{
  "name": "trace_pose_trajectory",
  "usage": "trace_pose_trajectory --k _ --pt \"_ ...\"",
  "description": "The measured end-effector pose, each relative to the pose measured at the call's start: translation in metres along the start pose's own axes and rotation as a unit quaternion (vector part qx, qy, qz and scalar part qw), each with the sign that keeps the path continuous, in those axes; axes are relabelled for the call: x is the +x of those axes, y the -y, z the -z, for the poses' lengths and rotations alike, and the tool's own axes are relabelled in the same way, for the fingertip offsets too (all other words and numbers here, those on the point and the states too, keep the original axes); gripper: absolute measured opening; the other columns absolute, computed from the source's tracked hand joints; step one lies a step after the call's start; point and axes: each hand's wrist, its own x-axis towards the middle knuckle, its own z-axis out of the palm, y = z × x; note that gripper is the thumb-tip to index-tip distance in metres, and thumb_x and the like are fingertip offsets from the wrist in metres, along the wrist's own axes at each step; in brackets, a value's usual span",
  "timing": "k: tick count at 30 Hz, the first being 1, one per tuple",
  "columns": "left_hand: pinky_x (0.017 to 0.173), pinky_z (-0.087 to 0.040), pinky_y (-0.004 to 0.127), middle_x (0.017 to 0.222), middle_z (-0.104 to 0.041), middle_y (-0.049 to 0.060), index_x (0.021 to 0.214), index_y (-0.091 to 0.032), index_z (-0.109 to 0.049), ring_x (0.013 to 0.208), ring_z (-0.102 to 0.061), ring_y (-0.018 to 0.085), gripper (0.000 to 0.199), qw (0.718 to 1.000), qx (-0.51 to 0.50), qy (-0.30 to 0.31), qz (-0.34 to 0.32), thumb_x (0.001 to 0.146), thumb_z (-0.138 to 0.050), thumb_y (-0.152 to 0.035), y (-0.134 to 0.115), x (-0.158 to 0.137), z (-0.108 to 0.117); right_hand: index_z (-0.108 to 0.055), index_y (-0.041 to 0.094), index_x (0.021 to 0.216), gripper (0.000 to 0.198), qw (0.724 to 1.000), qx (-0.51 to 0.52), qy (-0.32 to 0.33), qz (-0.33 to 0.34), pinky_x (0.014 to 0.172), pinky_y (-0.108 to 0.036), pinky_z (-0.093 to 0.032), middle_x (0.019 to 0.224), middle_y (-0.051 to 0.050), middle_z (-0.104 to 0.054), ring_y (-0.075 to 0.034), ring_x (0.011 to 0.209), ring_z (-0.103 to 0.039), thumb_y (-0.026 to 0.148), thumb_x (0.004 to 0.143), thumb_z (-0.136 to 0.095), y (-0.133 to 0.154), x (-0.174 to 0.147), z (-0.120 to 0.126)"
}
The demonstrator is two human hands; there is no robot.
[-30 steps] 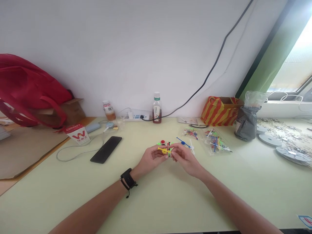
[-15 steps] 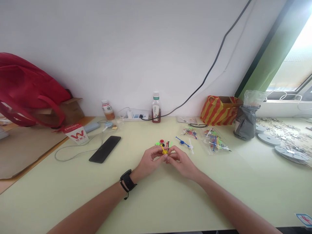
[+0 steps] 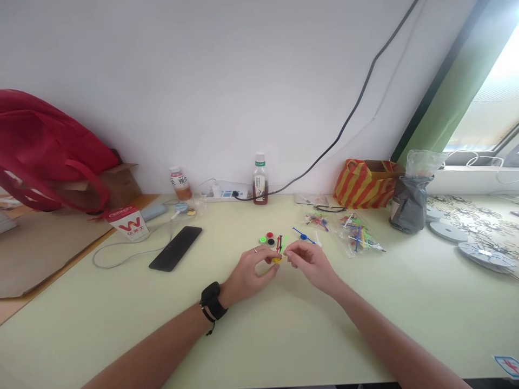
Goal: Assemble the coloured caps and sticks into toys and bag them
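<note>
My left hand pinches a small yellow plastic spinner piece between thumb and fingers. Close on its right, my right hand has its fingertips pressed together, with a bit of yellow showing at them; whether that is part of the same piece I cannot tell. Just beyond the hands lie a green round base, a red one and a black one. Beside these are a red arrow, a black arrow and a green one. A blue spinner and a white piece lie behind my right hand.
Clear bags of coloured spinner parts lie to the right, near a striped bag and stacked grey discs. A phone, a cable and a red-white box are left. A bottle and power strip stand by the wall.
The yellow arrow no longer points up from the piece between my hands. My right hand has shifted slightly right and turned, and the loose bases and arrows show more fully.
</note>
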Motion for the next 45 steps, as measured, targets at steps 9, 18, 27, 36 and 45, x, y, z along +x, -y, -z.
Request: trace_pose_trajectory --k 9,18,27,36,45 --pt "0.091 -0.058 0.036 0.109 -0.076 0.006 0.123 -0.027 -0.07 0.096 -0.071 0.021 0.028 0.998 0.034 -0.058 0.006 0.095 -0.067 -0.028 0.0 0.0 0.003 -0.066 0.021 0.095 0.026 0.994 0.081 -0.023 -0.068 0.065 -0.032 -0.048 0.079 -0.002 -0.063 -0.016 0.069 -0.057 0.046 0.086 -0.068 -0.001 0.004 0.003" --pt "0.091 -0.059 0.036 0.109 -0.079 0.005 0.114 -0.026 -0.074 0.097 -0.074 0.022 0.023 0.998 -0.012 -0.05 0.04 0.092 -0.073 -0.032 0.002 0.0 0.002 -0.064 0.022 0.099 0.034 0.993 0.089 -0.034 -0.063 0.068 -0.033 -0.048 0.081 -0.001 -0.06 -0.015 0.07 -0.054 0.054 0.088 -0.069 0.006 0.002 0.002" --pt "0.088 -0.058 0.035 0.099 -0.079 0.006 0.099 -0.021 -0.075 0.091 -0.074 0.022 0.013 0.997 -0.048 -0.013 0.066 0.091 -0.074 -0.032 0.003 0.0 0.002 -0.064 0.023 0.1 0.037 0.996 0.078 -0.023 -0.049 0.067 -0.033 -0.047 0.081 -0.001 -0.058 -0.016 0.07 -0.053 0.058 0.09 -0.066 -0.003 0.002 0.0" --pt "0.092 -0.059 0.038 0.109 -0.073 0.009 0.11 -0.02 -0.071 0.096 -0.069 0.021 0.028 0.982 -0.169 0.027 0.084 0.087 -0.078 -0.034 -0.008 0.001 0.001 -0.065 0.023 0.1 0.038 0.996 0.065 -0.021 -0.058 0.07 -0.033 -0.049 0.081 -0.001 -0.059 -0.016 0.07 -0.054 0.06 0.09 -0.064 -0.002 0.003 0.0" --pt "0.092 -0.06 0.039 0.103 -0.075 0.009 0.105 -0.017 -0.074 0.093 -0.072 0.021 0.032 0.932 -0.308 0.009 0.19 0.081 -0.086 -0.034 0.008 0.002 -0.007 -0.066 0.025 0.114 0.037 0.997 -0.018 -0.071 0.013 0.072 -0.036 -0.052 0.086 -0.004 -0.064 -0.019 0.075 -0.06 0.056 0.095 -0.06 -0.005 0.001 0.006"
